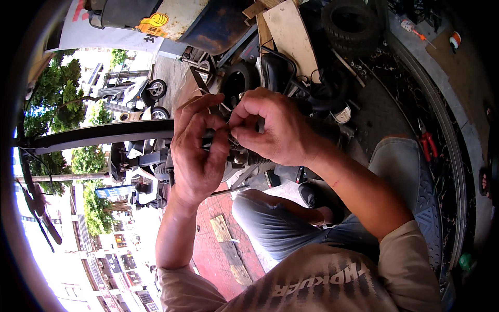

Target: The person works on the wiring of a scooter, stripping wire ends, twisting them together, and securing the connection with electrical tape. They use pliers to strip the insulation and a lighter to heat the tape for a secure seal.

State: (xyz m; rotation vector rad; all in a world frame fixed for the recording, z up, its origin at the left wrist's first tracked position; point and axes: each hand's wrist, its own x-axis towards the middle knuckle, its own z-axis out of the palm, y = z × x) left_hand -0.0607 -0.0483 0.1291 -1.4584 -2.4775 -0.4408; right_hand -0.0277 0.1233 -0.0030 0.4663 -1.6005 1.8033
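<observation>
My left hand (197,151) and my right hand (278,125) meet in front of me, with thumbs and fingertips pinched close together. Whatever lies between the fingertips is too small and dark to name; a thin strand may run there. Beneath my hands are dark mechanical parts, including a black coil spring (252,157), mostly covered by my fingers. From behind my left hand a long black tube (99,136) stretches leftward. It ends at a black crossbar (39,205) with cables and levers.
Red-handled pliers (429,145) lie on the right. Stacked tyres (349,46), a wooden board (293,41) and a loose tyre (239,78) crowd the far side. Parked scooters (148,93) stand outside at left. My bent leg (275,229) is close below.
</observation>
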